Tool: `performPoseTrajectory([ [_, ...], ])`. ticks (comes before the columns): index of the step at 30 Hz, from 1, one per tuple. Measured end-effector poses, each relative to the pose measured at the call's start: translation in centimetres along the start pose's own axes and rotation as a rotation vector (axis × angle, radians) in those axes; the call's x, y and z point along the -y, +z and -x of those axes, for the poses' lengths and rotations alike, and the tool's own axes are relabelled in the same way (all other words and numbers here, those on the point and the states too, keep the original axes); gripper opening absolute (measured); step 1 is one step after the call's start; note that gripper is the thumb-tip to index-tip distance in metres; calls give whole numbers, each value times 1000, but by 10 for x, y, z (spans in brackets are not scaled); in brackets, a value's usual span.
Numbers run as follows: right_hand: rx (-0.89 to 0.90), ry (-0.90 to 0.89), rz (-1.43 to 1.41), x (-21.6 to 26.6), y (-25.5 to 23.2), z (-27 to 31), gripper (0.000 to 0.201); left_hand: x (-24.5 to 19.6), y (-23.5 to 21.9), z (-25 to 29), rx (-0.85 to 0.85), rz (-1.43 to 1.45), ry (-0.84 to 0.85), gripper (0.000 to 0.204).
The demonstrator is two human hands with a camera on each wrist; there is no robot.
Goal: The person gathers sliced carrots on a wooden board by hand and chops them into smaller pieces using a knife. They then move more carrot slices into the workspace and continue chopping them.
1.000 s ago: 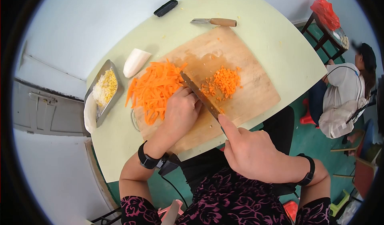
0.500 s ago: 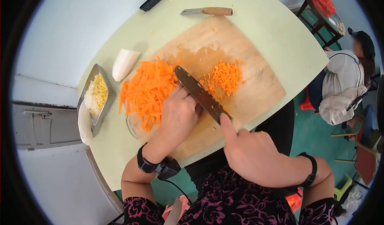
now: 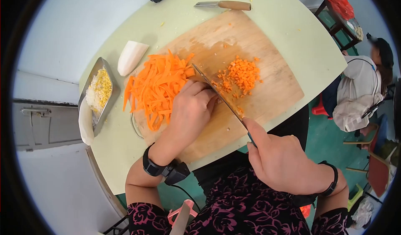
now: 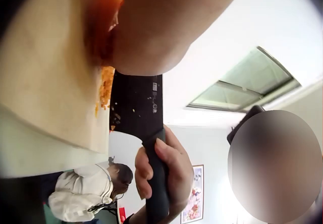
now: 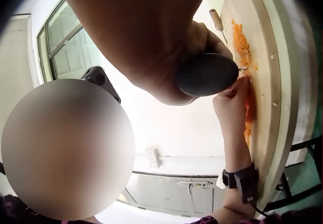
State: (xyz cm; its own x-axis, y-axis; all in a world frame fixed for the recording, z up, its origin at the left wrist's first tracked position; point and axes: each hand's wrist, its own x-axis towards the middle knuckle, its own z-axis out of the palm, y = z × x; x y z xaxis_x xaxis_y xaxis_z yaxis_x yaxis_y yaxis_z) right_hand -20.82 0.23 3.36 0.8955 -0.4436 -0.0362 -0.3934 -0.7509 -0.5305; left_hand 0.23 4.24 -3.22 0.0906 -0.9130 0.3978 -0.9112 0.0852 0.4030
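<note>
In the left wrist view, can make out small pale print near the spine of a broad, dark-bladed kitchen knife (image 4: 136, 105), too small to read.

Grips that kitchen knife by its straight black handle (image 4: 157, 183), with the right hand (image 3: 288, 162) wrapped round it and one finger reaching forward towards the rear of the blade. Points the tip up and left in the head view, away from the body, with the long axis slanting down and right to the handle. Shows the blade almost edge-on there, nearly upright over a light brown wooden cutting board (image 3: 271, 80), between a heap of long orange carrot strips (image 3: 154, 89) and a loose pile of finely diced orange carrot (image 3: 242, 73). Carries pale and orange specks on the dark face.

Bends the fingers of the left hand (image 3: 192, 107) over orange pieces and holds them to the cutting board just beside the blade. Cannot tell whether fingers and blade touch.

Comes close to the near rim of a pale green table (image 3: 300, 30) along the lower side of the cutting board, closest at the right-hand corner. Has bare wood to the right of the diced carrot, and a wide bare strip of table beyond that at upper right. Is tighter on the left: past the carrot strips, a blunt white radish piece (image 3: 131, 57), then a grey metal tray (image 3: 109, 105) with yellow and white bits. Beyond the far corner, finds a wooden-handled metal tool (image 3: 234, 5) lying crosswise.
</note>
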Motion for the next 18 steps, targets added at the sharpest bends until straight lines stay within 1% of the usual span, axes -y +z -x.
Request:
performPoseTrajectory([
  [1, 10, 3, 63, 2, 1, 1, 48, 1, 1, 0, -8, 13, -6, 16],
  [4, 142, 119, 8, 7, 3, -8, 48, 0, 3, 0, -26, 28, -19, 15],
  [7, 39, 96, -58, -4, 15, -25, 48, 1, 3, 1, -13, 13, -24, 14],
  [10, -119, 55, -257, -11, 15, -27, 48, 4, 1, 2, -18, 9, -69, 13],
  [12, -53, 86, -277, -6, 9, -21, 49, -1, 1, 4, -22, 4, -114, 13],
  [13, -19, 106, -288, -3, 7, -17, 49, -2, 2, 6, -27, 8, -105, 13],
  [16, 50, 102, -171, 2, 6, -9, 50, -1, 3, 3, -50, 17, -58, 14],
  [18, 127, 114, -111, 9, -5, -6, 50, 1, 4, 3, -55, 27, -36, 15],
])
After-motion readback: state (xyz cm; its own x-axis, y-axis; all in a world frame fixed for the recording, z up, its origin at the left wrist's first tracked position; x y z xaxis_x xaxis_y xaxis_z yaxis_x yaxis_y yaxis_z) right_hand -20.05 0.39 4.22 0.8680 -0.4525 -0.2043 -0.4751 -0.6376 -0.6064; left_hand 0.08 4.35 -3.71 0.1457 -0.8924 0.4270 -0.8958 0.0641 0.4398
